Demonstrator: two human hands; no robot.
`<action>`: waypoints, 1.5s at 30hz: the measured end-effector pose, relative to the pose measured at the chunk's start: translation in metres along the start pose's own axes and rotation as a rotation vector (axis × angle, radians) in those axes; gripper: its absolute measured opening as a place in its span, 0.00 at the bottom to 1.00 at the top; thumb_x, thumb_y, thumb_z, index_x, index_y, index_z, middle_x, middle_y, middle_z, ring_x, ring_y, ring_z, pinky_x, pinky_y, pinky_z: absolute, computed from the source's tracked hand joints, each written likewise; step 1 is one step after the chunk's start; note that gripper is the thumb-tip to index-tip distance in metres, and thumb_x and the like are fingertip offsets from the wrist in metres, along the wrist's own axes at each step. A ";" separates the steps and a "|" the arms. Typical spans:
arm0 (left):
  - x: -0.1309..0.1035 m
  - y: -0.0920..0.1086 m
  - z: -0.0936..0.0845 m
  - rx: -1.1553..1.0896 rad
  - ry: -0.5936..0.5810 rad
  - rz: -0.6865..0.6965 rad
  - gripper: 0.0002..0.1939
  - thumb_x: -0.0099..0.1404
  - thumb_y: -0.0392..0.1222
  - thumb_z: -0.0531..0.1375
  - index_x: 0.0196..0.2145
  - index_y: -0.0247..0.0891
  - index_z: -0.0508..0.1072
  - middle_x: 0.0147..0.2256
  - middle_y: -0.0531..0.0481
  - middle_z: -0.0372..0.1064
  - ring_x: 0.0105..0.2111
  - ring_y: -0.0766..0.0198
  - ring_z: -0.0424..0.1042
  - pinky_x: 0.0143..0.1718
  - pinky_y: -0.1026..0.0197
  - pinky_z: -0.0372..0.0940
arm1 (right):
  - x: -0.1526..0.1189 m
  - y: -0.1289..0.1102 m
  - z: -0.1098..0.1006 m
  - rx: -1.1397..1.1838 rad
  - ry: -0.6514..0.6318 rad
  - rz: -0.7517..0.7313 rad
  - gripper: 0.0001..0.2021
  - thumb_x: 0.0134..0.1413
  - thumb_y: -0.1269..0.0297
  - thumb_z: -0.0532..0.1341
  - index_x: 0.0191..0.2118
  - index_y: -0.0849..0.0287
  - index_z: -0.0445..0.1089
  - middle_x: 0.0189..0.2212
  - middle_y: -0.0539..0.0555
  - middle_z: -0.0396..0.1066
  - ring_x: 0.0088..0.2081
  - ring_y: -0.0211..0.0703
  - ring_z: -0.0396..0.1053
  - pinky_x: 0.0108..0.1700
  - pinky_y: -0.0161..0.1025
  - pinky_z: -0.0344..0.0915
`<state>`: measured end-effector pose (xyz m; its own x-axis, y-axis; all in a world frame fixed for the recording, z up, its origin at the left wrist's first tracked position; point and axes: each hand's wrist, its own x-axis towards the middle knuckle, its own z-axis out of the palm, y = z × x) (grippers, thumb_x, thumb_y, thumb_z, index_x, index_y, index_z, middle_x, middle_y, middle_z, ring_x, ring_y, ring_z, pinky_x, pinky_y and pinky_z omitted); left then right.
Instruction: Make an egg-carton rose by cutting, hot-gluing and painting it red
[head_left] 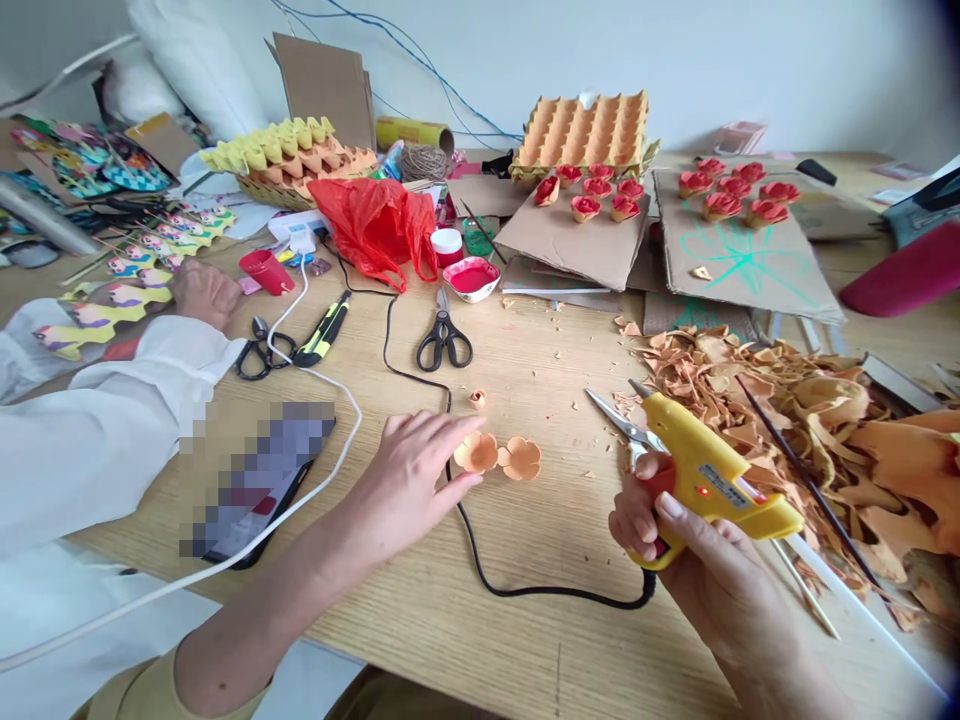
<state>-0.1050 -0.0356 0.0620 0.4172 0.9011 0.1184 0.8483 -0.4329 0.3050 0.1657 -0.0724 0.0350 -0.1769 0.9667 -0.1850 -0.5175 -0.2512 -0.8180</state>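
My right hand [690,540] is wrapped round a yellow glue gun [697,460] with a red light on its side; its nozzle points up and left. A black cord runs from its handle across the table. Fingers apart, my left hand [412,470] hovers beside an orange petal cup [477,453], and I cannot tell whether it touches it. A second petal cup [520,458] lies just to the right. Behind them sits a small rolled orange bud [478,399].
Open scissors [626,422] and a heap of orange scraps [720,370] lie right. Black scissors [444,335], a dish of red paint [471,277] and cardboard with red flowers [574,235] stand behind. A phone [262,480] and a co-worker's hand [206,292] are left.
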 end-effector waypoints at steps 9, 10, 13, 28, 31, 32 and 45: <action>-0.009 0.000 0.016 0.002 -0.020 -0.032 0.25 0.65 0.40 0.66 0.58 0.40 0.65 0.52 0.45 0.75 0.51 0.51 0.71 0.50 0.49 0.58 | 0.004 0.000 0.001 -0.040 0.024 -0.015 0.07 0.59 0.60 0.65 0.42 0.53 0.70 0.24 0.48 0.61 0.24 0.36 0.57 0.28 0.37 0.57; -0.010 -0.001 0.017 -0.006 -0.018 -0.036 0.26 0.65 0.40 0.67 0.58 0.41 0.65 0.53 0.45 0.74 0.51 0.51 0.70 0.50 0.49 0.57 | 0.004 0.000 0.001 -0.045 0.033 -0.013 0.08 0.59 0.60 0.65 0.42 0.53 0.70 0.24 0.48 0.61 0.24 0.36 0.57 0.28 0.37 0.57; -0.012 -0.003 0.021 -0.039 -0.003 -0.040 0.28 0.64 0.41 0.68 0.58 0.41 0.65 0.54 0.46 0.73 0.52 0.52 0.69 0.51 0.49 0.57 | 0.005 0.001 0.002 -0.051 0.050 0.002 0.08 0.59 0.59 0.66 0.42 0.53 0.70 0.24 0.48 0.61 0.25 0.36 0.57 0.28 0.36 0.58; -0.015 -0.007 0.027 -0.069 0.053 -0.070 0.28 0.63 0.45 0.68 0.58 0.44 0.65 0.54 0.45 0.73 0.52 0.50 0.69 0.51 0.49 0.57 | 0.007 0.002 0.002 -0.097 0.074 -0.014 0.06 0.59 0.61 0.65 0.42 0.52 0.70 0.24 0.48 0.59 0.25 0.37 0.55 0.28 0.37 0.57; -0.015 -0.007 0.025 -0.081 0.059 -0.081 0.29 0.63 0.45 0.69 0.58 0.44 0.65 0.54 0.45 0.73 0.52 0.50 0.69 0.51 0.48 0.57 | 0.005 0.002 0.001 -0.100 0.078 -0.020 0.07 0.59 0.61 0.65 0.42 0.53 0.70 0.24 0.48 0.60 0.25 0.37 0.55 0.28 0.37 0.57; -0.015 -0.007 0.024 -0.083 0.061 -0.089 0.29 0.62 0.45 0.69 0.58 0.44 0.65 0.54 0.45 0.73 0.52 0.50 0.68 0.52 0.48 0.57 | 0.005 0.002 0.002 -0.099 0.077 -0.021 0.07 0.59 0.61 0.66 0.42 0.53 0.70 0.25 0.48 0.60 0.25 0.37 0.55 0.28 0.37 0.57; -0.008 0.002 0.016 -0.086 0.072 -0.054 0.26 0.63 0.46 0.68 0.57 0.43 0.68 0.56 0.44 0.70 0.54 0.49 0.66 0.53 0.47 0.58 | 0.002 0.001 0.005 -0.096 0.034 -0.014 0.10 0.57 0.58 0.67 0.42 0.52 0.69 0.23 0.48 0.61 0.24 0.37 0.57 0.27 0.37 0.56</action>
<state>-0.1011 -0.0446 0.0463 0.3446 0.9240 0.1658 0.8364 -0.3823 0.3927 0.1607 -0.0712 0.0365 -0.1406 0.9716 -0.1905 -0.4371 -0.2336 -0.8686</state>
